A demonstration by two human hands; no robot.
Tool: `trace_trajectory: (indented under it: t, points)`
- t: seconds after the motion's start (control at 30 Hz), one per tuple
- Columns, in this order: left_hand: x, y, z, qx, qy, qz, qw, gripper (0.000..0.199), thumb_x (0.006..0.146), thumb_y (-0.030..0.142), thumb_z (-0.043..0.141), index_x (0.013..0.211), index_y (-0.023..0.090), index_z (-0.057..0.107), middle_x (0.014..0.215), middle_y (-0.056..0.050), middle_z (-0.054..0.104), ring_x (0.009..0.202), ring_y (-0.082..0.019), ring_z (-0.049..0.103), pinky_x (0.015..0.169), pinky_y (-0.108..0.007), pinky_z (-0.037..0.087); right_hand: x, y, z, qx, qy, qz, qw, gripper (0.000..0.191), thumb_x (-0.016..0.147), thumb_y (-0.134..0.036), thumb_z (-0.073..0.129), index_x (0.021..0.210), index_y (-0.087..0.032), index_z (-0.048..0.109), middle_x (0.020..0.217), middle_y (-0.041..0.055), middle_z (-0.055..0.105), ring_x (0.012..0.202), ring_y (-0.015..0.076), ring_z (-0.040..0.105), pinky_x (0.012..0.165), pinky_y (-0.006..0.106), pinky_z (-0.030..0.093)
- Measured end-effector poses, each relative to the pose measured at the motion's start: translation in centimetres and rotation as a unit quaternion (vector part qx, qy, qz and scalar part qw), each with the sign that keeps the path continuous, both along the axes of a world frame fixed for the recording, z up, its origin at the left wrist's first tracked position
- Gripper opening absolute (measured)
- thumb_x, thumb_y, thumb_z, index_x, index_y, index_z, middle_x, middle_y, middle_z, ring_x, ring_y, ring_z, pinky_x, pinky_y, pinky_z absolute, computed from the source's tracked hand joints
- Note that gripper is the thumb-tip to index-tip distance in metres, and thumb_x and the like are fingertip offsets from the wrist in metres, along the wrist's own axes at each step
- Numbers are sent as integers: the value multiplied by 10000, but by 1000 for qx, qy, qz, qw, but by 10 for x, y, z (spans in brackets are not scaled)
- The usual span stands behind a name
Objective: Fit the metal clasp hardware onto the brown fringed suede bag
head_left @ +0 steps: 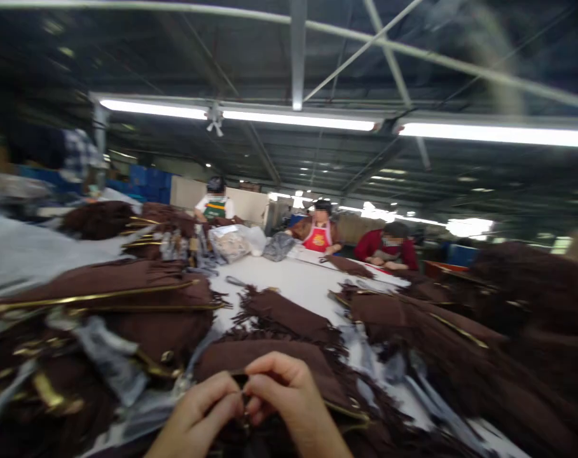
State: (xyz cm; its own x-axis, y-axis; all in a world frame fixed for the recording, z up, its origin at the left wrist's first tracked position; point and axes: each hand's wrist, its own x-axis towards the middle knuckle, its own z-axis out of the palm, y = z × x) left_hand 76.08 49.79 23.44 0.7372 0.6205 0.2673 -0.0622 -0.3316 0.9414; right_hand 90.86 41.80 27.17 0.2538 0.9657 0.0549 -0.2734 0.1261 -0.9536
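Note:
At the bottom centre, my left hand [205, 410] and my right hand [282, 391] meet over a brown fringed bag [279, 356] with a gold zipper edge. The thumb and forefinger of each hand are pinched together on a small dark piece [241, 380] between them; its details are blurred. Just beyond my hands lies another brown fringed piece [289, 312]. Brown bags with gold zippers [102, 294] are piled on the left, and more brown bags [426, 331] spread out on the right.
A white table [279, 273] stretches ahead, bearing plastic-wrapped items [229, 243] near its far end. Three people sit or stand beyond it: one in a green apron [215, 210], one in a red apron [317, 238], one in dark red sleeves [372, 245]. Lit tubes hang overhead.

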Motion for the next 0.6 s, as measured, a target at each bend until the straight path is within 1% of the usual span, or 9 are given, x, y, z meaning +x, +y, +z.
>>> trace_trajectory:
  t: [0.03, 0.07, 0.1, 0.2, 0.3, 0.4, 0.47, 0.6]
  points:
    - [0, -4, 5, 11, 7, 5, 1000, 356, 890, 458, 517, 720, 161, 618, 735, -18, 579, 710, -160, 517, 654, -236, 411, 5, 0, -4, 1, -13, 22, 1000, 389, 594, -424, 914, 754, -128, 720, 539, 9, 683, 464, 90, 607, 474, 153, 500]
    - [1, -7, 10, 12, 18, 13, 1000, 300, 880, 396, 515, 723, 161, 614, 743, -14, 578, 719, -155, 520, 675, -236, 407, 10, 1, -8, 7, -56, 33, 998, 364, 666, -441, 879, 753, -135, 702, 551, 3, 685, 469, 83, 601, 483, 149, 494]
    - [1, -8, 14, 12, 22, 29, 999, 267, 862, 355, 514, 693, 163, 592, 728, -6, 564, 710, -148, 512, 683, -234, 402, 14, 3, -12, 13, -79, 54, 995, 360, 702, -458, 856, 757, -142, 692, 555, -4, 680, 483, 85, 602, 491, 152, 494]
    - [-1, -11, 21, 5, 24, 56, 998, 231, 827, 306, 504, 643, 170, 533, 698, 10, 534, 682, -134, 496, 683, -227, 392, 18, 7, -18, 12, -116, 74, 990, 413, 735, -543, 808, 774, -152, 681, 574, -16, 664, 502, 90, 591, 490, 162, 492]
    - [-4, -14, 23, 11, 20, 60, 998, 227, 829, 292, 481, 641, 172, 523, 698, 15, 532, 671, -127, 495, 674, -222, 386, 14, 3, -16, -2, -141, 64, 988, 464, 725, -601, 788, 784, -152, 691, 604, -9, 660, 522, 97, 584, 487, 170, 487]
    - [-4, -14, 24, 27, 21, 64, 997, 222, 816, 271, 461, 621, 175, 505, 676, 20, 518, 655, -123, 484, 663, -221, 376, 9, 0, -14, 3, -153, 25, 988, 495, 699, -638, 787, 753, -152, 703, 587, -5, 646, 530, 105, 576, 481, 173, 475]
    - [-2, -14, 25, 36, 24, 64, 997, 222, 809, 270, 456, 609, 178, 489, 671, 19, 518, 652, -123, 482, 655, -222, 370, 6, 0, -13, 5, -157, 10, 988, 498, 689, -641, 791, 738, -152, 712, 571, -3, 638, 525, 109, 572, 481, 177, 472]
    - [-1, -13, 26, 43, 22, 72, 996, 231, 812, 273, 450, 600, 183, 468, 668, 19, 512, 651, -124, 476, 647, -224, 361, 4, 0, -12, -4, -157, 5, 988, 483, 666, -624, 814, 715, -153, 720, 561, 3, 642, 512, 121, 578, 482, 194, 480]
